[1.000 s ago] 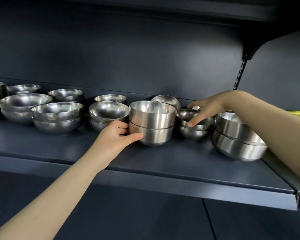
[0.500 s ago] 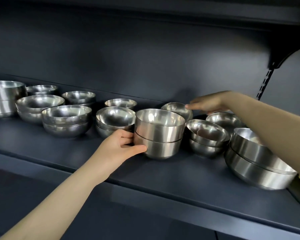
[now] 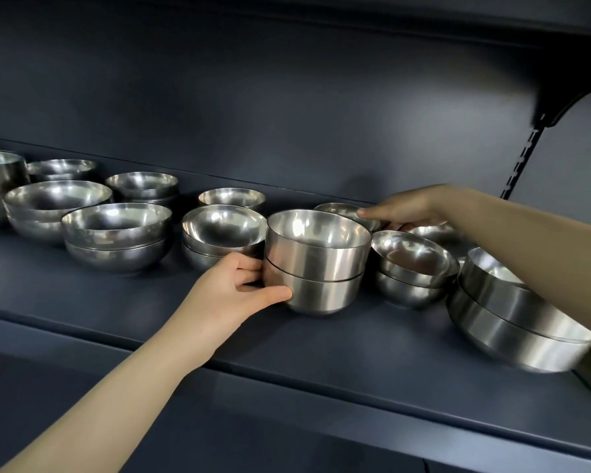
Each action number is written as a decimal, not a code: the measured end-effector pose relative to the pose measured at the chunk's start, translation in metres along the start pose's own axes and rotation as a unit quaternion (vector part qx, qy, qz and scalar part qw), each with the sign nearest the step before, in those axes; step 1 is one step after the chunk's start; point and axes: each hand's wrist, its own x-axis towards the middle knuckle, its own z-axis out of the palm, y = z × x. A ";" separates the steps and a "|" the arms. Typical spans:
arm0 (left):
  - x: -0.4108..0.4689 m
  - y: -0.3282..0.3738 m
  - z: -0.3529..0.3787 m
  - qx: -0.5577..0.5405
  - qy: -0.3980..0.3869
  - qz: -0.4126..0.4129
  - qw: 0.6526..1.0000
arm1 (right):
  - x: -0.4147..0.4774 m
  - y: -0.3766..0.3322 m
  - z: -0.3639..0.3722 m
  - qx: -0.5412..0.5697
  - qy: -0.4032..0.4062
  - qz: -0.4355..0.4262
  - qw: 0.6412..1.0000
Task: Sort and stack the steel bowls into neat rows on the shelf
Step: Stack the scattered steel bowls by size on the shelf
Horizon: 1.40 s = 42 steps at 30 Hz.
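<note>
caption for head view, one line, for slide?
Left hand grips stacked straight-sided bowls; right hand reaches a rear bowl.

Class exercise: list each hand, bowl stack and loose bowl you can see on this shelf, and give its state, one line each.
Left hand: gripping the tall two-bowl stack, upright.
Right hand: fingers on the small back bowl, grip unclear.
Round two-bowl stack: nested, top bowl tilted.
Wide right stack: nested, leaning.
Left stacks: nested, upright.
Shelf: bowls unevenly rowed.
</note>
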 end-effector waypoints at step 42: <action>0.001 0.000 0.002 -0.006 -0.002 0.008 1.000 | -0.068 0.073 -0.030 0.010 0.041 0.080 0.996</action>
